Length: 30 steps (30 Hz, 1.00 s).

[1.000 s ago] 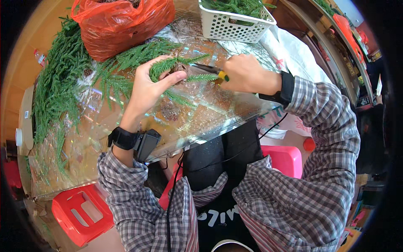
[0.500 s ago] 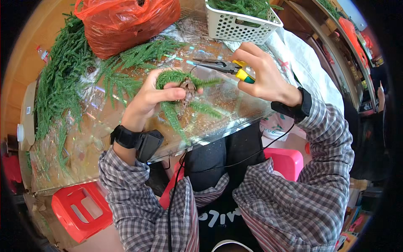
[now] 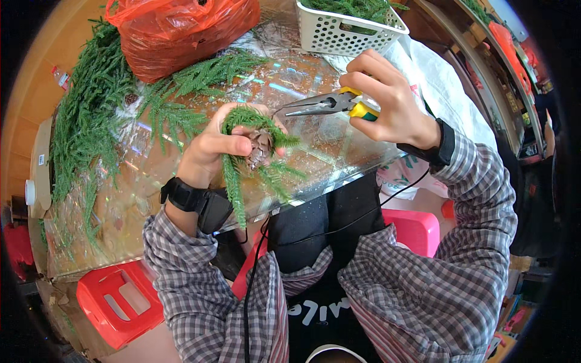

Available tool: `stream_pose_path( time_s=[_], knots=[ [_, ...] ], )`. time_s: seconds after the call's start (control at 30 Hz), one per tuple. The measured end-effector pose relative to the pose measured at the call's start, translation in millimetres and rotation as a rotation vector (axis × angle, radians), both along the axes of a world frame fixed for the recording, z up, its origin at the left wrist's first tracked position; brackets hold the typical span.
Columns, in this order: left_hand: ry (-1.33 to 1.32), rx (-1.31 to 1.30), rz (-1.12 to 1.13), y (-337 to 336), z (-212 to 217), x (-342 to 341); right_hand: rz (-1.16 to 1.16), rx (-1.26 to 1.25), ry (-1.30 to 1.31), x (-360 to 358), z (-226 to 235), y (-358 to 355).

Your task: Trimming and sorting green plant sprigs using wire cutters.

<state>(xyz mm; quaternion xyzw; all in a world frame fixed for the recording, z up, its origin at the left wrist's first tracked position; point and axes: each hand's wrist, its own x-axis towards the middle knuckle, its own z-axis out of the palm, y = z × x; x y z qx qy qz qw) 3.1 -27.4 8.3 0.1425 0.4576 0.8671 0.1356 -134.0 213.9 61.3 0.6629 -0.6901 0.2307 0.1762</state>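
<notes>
A: Status on the hands?

B: Left hand (image 3: 212,148) is clenched round a bundle of green sprigs (image 3: 254,118) with a small pine cone (image 3: 261,145) pressed in against them. Sprig ends hang down below the fist, over the table edge.

A: Right?

B: Right hand (image 3: 387,103) grips yellow-handled long-nose pliers (image 3: 327,104). Tips point left toward the bundle, just beside it. Can't tell if they touch it.

A: Where's the bundle relative to the table?

B: Held above the glass tabletop (image 3: 315,151), near the front edge, in front of the person's chest.

A: Surroundings?

B: Loose green branches (image 3: 91,115) piled at the left of the table. Red plastic bag (image 3: 175,33) at the back left. White perforated basket (image 3: 345,33) with more greenery at the back right. Red stools (image 3: 118,302) on the floor below. Black wrist strap (image 3: 187,196) on the left forearm, checked shirt sleeves on both arms.
</notes>
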Motion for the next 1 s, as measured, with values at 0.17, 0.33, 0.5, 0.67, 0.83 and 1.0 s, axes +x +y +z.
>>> stream_pose_path(
  time_s=[0.17, 0.33, 0.5, 0.67, 0.83, 1.0],
  knots=[
    [-0.014, -0.087, -0.020, 0.0, -0.6, -3.0, -0.008, -0.002, 0.015, 3.5, 2.9, -2.1],
    [0.005, -0.090, -0.024, -1.2, -1.8, -4.4, 0.007, 0.004, 0.039, 4.9, 4.3, -3.4],
    [-0.005, -0.146, 0.009, 0.9, 3.0, -3.3, -0.001, 0.007, 0.064, 3.7, 5.6, -1.2],
    [0.049, -0.366, 0.179, 9.0, 17.7, -4.4, -0.090, 0.046, 0.039, 3.5, 4.4, 2.0],
    [0.688, -1.109, 0.651, 17.8, 21.4, -8.0, -0.169, 0.073, -0.031, 2.3, -4.8, 1.8],
    [0.859, -1.517, 0.868, 22.6, 24.0, -7.2, -0.278, 0.233, -0.476, 9.5, -4.1, -4.6]
  ],
)
